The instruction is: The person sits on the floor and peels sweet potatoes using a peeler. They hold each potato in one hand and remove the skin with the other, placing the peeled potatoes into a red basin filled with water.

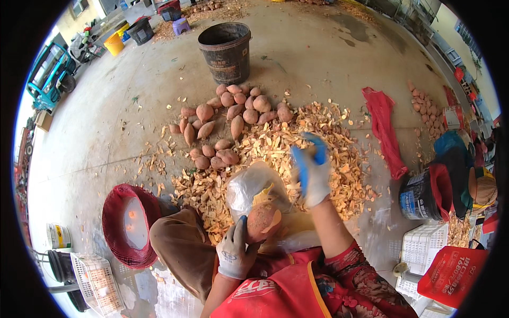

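My left hand (234, 250), in a grey-white work glove with a blue-coated fingertip, grips a large sweet potato (260, 224) over my lap. Orange flesh shows on the right side of this tuber, while brown-pink skin covers the rest. Above and to the right, apart from it, my right hand (314, 171) wears a blue-and-white glove and is blurred. Its fingers curl around a small brownish hand tool, too blurred to name. Clear plastic sheeting (252, 183) covers part of my lap. Beyond it spreads a heap of peelings (338, 159), with a pile of unpeeled sweet potatoes (236, 125) behind.
A dark bucket (224, 59) stands behind the pile. At my left is a container with red mesh netting (111, 230) around it, holding cloudy liquid and orange pieces. A red mesh sack (383, 127) lies at right, near another person beside a black bucket (417, 194). White crates (423, 246) stand nearby.
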A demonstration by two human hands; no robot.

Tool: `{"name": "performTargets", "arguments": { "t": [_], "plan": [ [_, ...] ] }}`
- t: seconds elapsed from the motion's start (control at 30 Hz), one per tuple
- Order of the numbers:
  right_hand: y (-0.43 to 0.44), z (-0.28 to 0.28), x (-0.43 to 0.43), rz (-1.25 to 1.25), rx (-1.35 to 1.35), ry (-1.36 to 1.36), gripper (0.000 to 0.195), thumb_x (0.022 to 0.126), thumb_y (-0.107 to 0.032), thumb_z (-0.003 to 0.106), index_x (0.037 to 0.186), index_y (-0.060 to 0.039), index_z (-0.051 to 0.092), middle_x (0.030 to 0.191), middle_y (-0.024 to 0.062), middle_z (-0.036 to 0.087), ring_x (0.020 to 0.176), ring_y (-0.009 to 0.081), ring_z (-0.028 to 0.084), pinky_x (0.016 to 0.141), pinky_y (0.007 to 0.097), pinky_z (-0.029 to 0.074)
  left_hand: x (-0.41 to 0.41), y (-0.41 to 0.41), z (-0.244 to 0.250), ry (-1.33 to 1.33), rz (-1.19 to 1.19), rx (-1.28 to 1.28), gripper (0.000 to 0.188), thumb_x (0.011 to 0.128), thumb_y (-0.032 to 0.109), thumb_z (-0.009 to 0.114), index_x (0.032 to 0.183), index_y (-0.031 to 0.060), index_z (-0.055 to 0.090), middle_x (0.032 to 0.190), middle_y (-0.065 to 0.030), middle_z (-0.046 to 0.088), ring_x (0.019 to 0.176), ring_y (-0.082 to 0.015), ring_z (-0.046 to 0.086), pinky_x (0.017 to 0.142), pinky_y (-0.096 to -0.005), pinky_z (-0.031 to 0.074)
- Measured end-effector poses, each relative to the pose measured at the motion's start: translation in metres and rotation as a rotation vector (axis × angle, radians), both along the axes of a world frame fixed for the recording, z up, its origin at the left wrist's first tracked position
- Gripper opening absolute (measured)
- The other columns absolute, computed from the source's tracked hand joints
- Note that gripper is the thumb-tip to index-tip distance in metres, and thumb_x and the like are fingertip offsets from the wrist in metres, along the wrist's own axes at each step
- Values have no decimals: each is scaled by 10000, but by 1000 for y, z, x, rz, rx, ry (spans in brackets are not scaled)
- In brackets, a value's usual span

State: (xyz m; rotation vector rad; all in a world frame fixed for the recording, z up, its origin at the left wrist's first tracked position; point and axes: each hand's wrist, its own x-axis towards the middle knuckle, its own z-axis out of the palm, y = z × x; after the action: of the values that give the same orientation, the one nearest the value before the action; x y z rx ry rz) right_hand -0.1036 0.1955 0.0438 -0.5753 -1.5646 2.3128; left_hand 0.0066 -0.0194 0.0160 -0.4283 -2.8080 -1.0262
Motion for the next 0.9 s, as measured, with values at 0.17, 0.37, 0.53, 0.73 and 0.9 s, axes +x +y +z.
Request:
{"name": "performTargets", "arguments": {
  "t": [0.17,0.37,0.53,0.73,0.9],
  "plan": [
    [41,-80,-10,-161,536,-94,135,851,-22,647,957,-73,580,712,-12,547,564,67,510,484,203,415,1,-6,-15,117,-73,5,651,697,194,765,1266,-9,519,1047,-199,633,835,-371,647,672,-421,532],
    [-10,23,4,259,72,-15,239,813,-47,692,1008,-68,555,743,1,552,571,86,527,479,235,454,7,-15,-19,129,-120,-28,636,699,156,750,1263,-28,520,1136,-204,607,972,-363,616,787,-403,519],
    [56,-64,-14,-249,568,7,201,827,-15,648,988,-80,547,697,10,543,504,101,526,431,242,427,3,-16,-22,207,-165,-17,629,692,127,738,1264,-21,521,1137,-201,599,954,-366,613,779,-419,517],
    [-19,-12,5,306,268,-13,91,830,-3,661,862,-56,594,695,6,572,563,79,547,506,231,474,4,-12,-29,290,-175,-74,598,696,81,677,1270,20,524,1121,-184,596,914,-356,612,738,-420,524],
    [46,-20,-16,-198,425,-58,230,849,81,561,1009,-72,498,644,-2,518,485,100,514,421,237,437,1,-16,-30,328,-181,-35,548,722,106,661,1257,51,559,1102,-150,598,880,-323,612,706,-399,528]
  ]
}}
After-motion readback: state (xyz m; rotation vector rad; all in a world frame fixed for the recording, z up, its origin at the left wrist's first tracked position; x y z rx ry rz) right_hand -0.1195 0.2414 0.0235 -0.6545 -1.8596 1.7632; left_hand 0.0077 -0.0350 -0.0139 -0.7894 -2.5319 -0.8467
